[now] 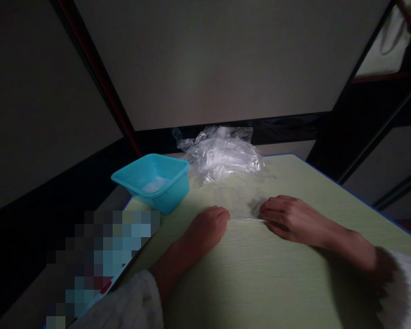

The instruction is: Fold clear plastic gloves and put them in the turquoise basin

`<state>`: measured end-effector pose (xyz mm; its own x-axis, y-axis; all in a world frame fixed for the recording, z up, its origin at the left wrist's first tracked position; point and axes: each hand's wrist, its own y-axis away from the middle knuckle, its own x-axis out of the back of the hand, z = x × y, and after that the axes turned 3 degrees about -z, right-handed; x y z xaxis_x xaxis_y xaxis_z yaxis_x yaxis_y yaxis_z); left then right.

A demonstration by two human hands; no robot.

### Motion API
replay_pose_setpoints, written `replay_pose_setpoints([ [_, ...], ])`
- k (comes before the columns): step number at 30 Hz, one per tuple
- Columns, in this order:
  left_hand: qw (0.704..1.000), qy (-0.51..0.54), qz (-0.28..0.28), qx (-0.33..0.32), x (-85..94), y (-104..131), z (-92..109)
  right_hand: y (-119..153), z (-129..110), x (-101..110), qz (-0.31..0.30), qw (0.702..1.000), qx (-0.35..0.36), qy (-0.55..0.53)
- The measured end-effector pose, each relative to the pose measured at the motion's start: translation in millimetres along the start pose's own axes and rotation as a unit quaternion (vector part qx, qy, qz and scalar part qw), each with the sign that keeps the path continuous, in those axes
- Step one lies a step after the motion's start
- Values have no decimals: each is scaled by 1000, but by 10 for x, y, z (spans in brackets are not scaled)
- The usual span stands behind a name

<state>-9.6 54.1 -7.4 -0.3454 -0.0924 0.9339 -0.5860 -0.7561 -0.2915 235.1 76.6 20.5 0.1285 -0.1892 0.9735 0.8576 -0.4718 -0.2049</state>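
A clear plastic bag (238,201) lies flat on the table, its near edge stretched between my two hands. My left hand (214,228) has its fingers closed on the left end of that edge. On the right end, the curled fingers of my right hand (287,217) grip the same bag. Just beyond it sits a crumpled heap of clear plastic bags (226,157), with something white inside or beneath. To the left stands a turquoise plastic basin (173,194) with whitish, see-through contents at its bottom.
The light green table (260,283) has a blue edge on the right. A blurred-out, pixelated object (116,260) lies along the table's left side. Pale panels (226,59) with dark trim rise behind the table.
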Motion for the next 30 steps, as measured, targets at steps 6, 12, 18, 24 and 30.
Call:
replay_pose_setpoints([
  [6,1000,20,15,-3,-3,19,-30,20,45,57,3,998,5,-60],
  [12,996,59,63,13,15,5,-76,24,90,88,67,985,-34,-156],
  [18,980,113,147,76,95,-41,-142,13,103,93,125,957,-107,-239],
  [24,965,168,176,93,217,-69,-119,1,67,90,184,932,-172,-260],
  [30,959,199,186,73,372,-58,-25,-15,9,152,253,922,-171,-238],
])
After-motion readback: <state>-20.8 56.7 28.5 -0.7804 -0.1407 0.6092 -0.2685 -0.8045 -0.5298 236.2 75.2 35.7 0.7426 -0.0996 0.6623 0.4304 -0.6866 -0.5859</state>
